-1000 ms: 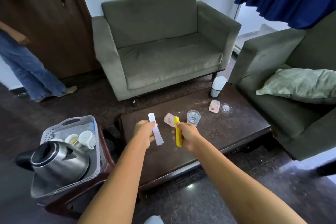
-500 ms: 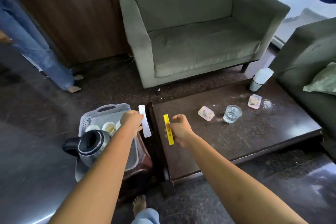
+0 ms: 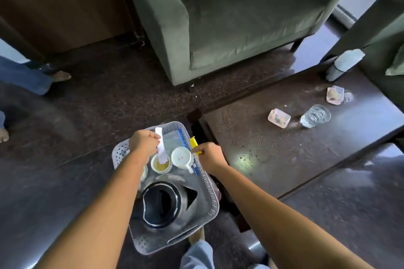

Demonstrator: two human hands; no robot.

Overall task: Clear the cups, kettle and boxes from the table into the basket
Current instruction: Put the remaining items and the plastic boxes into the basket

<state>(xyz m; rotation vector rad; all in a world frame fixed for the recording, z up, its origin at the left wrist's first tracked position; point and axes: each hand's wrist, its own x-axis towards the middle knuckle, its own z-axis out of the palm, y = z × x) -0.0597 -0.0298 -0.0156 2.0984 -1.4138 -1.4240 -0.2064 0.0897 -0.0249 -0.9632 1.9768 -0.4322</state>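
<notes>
Basket (image 3: 210, 194): grey perforated plastic, at lower centre of the frame, just left of the table (image 3: 284, 159).
Basket contents, near half: a steel kettle (image 3: 168, 205) with a black lid, spout toward the right wall.
Basket contents, far half: a cup with tan liquid (image 3: 161, 166) and a white cup (image 3: 181, 157) stand side by side. The white cup's handle points to the lower right. A third cup is mostly hidden under the left forearm.
Left hand (image 3: 143, 143): over the basket's far-left part. Thumb and curled fingers pinch a narrow white box (image 3: 161, 148), whose lower end hangs above the cup with tan liquid.
Right hand (image 3: 210, 156): at the basket's right rim, fingers curled round a yellow box (image 3: 194, 143). Only the box's upper end shows, at the rim.
Table contents, upper right of the frame: a near clear box (image 3: 279, 117), with a glass (image 3: 315, 116) just beside it. A far clear box (image 3: 335, 94) and a white flask (image 3: 345, 64) stand beyond them. What the two boxes hold cannot be told.
</notes>
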